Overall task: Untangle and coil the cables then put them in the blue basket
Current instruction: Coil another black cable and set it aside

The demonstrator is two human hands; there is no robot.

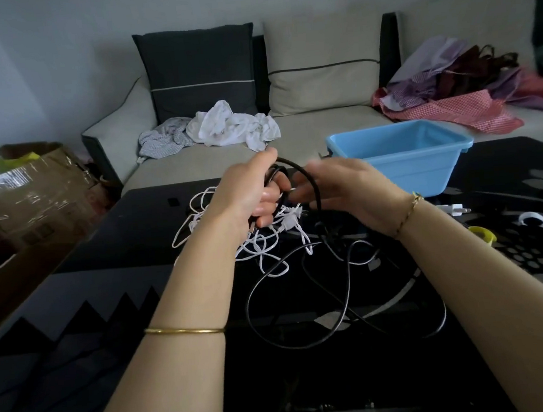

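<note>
While the left hand (253,192) grips looped black cable (316,195) above the bench (110,316), the right hand (346,185), blurred, spreads relaxed fingers beside it.

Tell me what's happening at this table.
A person is working through a tangle of cables on the dark table. The left hand grips loops of the black cable, while the right hand, blurred, reaches in open beside it. The white cables lie knotted underneath. The blue basket stands behind, with no cable visible inside.
</note>
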